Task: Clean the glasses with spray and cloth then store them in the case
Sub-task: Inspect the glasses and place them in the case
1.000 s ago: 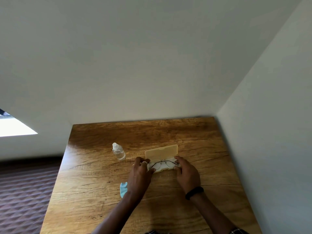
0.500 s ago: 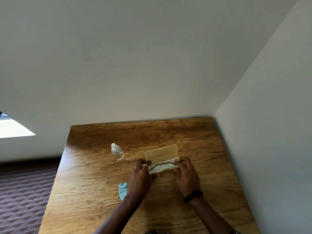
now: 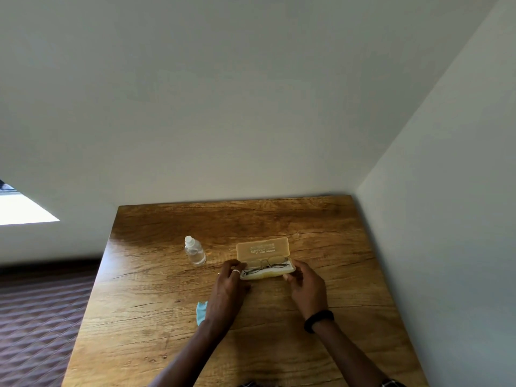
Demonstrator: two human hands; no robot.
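A yellow glasses case [image 3: 262,248] lies open on the wooden table [image 3: 156,297], its lid standing up at the back. Thin dark-framed glasses [image 3: 265,266] lie folded in the white-lined lower half. My left hand [image 3: 227,286] is at the case's left end, its fingertips curled on the left end of the glasses. At the right end, my right hand [image 3: 305,286] pinches the case between thumb and fingers. A clear spray bottle [image 3: 194,250] stands to the left of the case. The blue cloth [image 3: 201,312] lies by my left wrist, partly hidden.
The table fills a corner, with one wall along its far edge and another [image 3: 446,247] along its right side. Patterned dark floor [image 3: 36,317] lies beyond the table's left edge. A black band is on my right wrist.
The glasses have come down from my fingers into the open case. My right hand has shifted from the frame to the case's right end.
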